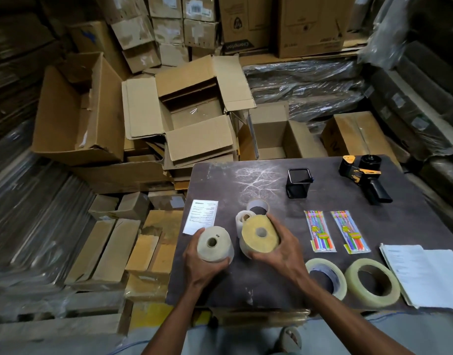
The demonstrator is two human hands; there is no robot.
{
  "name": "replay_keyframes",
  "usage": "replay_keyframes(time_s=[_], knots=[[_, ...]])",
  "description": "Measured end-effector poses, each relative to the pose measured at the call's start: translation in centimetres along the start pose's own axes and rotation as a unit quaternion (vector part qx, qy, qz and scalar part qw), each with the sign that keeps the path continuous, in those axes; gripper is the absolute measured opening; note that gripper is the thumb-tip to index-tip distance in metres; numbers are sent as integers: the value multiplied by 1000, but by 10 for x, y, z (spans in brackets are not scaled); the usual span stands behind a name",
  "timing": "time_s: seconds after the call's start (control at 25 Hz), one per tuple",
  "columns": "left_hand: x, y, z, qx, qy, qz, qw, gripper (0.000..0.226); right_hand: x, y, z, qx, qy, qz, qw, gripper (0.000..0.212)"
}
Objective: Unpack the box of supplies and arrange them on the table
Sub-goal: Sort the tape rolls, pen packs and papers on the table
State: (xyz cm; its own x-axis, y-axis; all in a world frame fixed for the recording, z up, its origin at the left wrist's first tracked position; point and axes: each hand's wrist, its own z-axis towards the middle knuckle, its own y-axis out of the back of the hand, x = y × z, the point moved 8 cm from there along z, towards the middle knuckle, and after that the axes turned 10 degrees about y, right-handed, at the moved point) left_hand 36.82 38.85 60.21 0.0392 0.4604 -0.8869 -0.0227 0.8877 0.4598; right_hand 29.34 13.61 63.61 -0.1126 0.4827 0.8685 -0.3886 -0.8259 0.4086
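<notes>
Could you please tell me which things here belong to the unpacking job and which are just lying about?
Job: white roll in left hand; yellow roll in right hand; small rolls; tape rings; pen packs; black cup; tape gun; papers; open box.

Lying about: stacked cartons; wrapped bundles.

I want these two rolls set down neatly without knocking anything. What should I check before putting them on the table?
1. Left hand grips the pale roll: ok.
2. Right hand grips the yellow roll: ok.
3. Bare table beyond the rolls for setting down: ok.
4. Small white roll sits right behind the yellow roll, may get bumped: not ok.
5. Paper slip close to the left hand: cannot tell if touching.
6. Pen packs clear of the right hand: ok.
</notes>
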Motion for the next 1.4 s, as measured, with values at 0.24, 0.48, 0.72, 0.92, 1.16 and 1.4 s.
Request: replay_keyframes(time_s=[0.24,0.48,0.72,0.92,1.16,1.4], knots=[[-56,5,36,-40,-25,-19,999,98,16,17,63,-11,53,21,998,109],[-74,2,88,-56,-10,-3,998,102,20,24,135,27,86,22,996,110],[-71,-10,151,-44,25,-1,999,101,6,6,193,54,85,1,995,109],[-53,-19,228,-17,25,7,1000,99,-23,-28,245,44,51,-35,997,104],[-8,-48,328,26,31,60,997,105,-76,-84,307,19,-10,-79,997,105],[18,-76,380,35,67,68,995,105,-133,-125,343,41,-51,-106,992,110]])
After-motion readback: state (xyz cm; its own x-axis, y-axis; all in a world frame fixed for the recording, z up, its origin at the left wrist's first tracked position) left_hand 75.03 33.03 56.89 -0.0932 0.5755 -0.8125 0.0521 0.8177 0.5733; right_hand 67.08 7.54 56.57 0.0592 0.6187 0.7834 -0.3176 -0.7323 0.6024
